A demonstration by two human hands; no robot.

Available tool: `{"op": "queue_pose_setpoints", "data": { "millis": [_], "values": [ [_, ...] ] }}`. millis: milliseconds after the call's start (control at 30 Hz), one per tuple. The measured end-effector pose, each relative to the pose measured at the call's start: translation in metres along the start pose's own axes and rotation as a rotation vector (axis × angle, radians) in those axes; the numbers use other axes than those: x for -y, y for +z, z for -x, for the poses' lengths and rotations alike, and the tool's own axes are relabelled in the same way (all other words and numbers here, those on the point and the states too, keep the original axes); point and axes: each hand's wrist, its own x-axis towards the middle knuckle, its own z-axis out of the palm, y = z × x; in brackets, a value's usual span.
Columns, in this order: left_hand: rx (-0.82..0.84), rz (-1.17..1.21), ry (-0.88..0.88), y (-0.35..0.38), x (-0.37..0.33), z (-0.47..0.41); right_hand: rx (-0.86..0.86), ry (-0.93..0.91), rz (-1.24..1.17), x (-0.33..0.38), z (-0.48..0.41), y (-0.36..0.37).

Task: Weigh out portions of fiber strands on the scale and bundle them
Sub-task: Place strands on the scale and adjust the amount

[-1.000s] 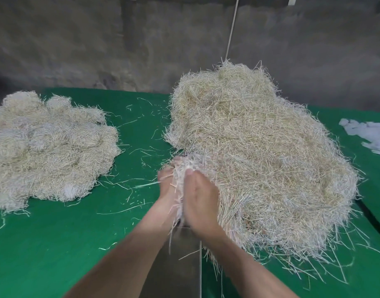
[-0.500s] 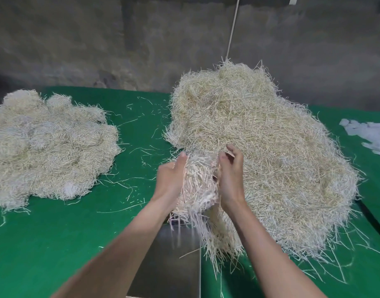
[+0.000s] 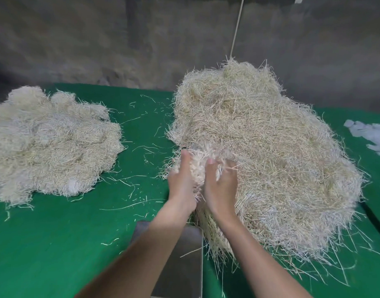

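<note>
A big loose heap of pale fiber strands (image 3: 271, 160) lies on the green table (image 3: 55, 244), right of centre. At its near left edge both hands clasp a handful of strands (image 3: 201, 160) between them. My left hand (image 3: 181, 186) holds the handful's left side, thumb up along it. My right hand (image 3: 220, 186) grips the right side, fingers curled into the strands. Below my wrists lies the steel scale pan (image 3: 184, 265), bare but for one stray strand.
A second, flatter pile of fiber strands (image 3: 49, 145) lies at the left. Stray strands are scattered on the green cloth between the piles. White cloth or paper (image 3: 372, 136) lies at the far right edge. A grey wall and a hanging cord (image 3: 236, 29) are behind.
The hands opened and reached up round a clump half a second ago; now they have closed in and squeezed the handful tighter at the heap's edge.
</note>
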Motion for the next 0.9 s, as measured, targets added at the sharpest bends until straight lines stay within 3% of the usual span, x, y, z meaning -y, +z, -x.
{"op": "queue_pose_setpoints", "data": {
  "millis": [100,233,333,400,500,600,700,767,833,900],
  "values": [
    [-0.161,-0.121,0.021,-0.001,-0.012,-0.014,0.074,-0.273,0.209,0.003,0.025,0.002],
    [-0.111,-0.297,0.008,0.008,0.011,0.002,-0.029,-0.048,0.078,0.011,-0.019,-0.017],
    [0.006,-0.286,0.116,0.008,-0.013,-0.009,-0.079,-0.106,0.019,0.018,0.008,0.001],
    [-0.026,-0.326,0.174,0.009,-0.02,-0.01,-0.032,-0.124,0.03,0.019,0.016,0.008],
    [0.003,-0.372,0.108,0.007,-0.007,0.001,-0.005,0.082,-0.006,0.001,-0.017,-0.004],
    [0.053,-0.41,0.056,0.002,-0.006,0.003,-0.026,0.127,-0.003,-0.01,-0.02,-0.01],
    [0.031,-0.533,0.184,-0.006,-0.014,-0.002,0.052,0.209,-0.228,-0.004,-0.024,-0.015],
    [0.058,-0.677,0.348,-0.008,-0.014,-0.003,0.229,0.279,-0.41,-0.001,-0.033,-0.025],
    [0.088,-0.756,0.472,-0.005,-0.013,-0.002,0.439,0.244,-0.263,0.006,-0.028,-0.025],
    [0.065,-0.728,0.515,-0.003,-0.012,-0.006,0.387,0.167,-0.113,0.003,-0.022,-0.017]
  ]
}}
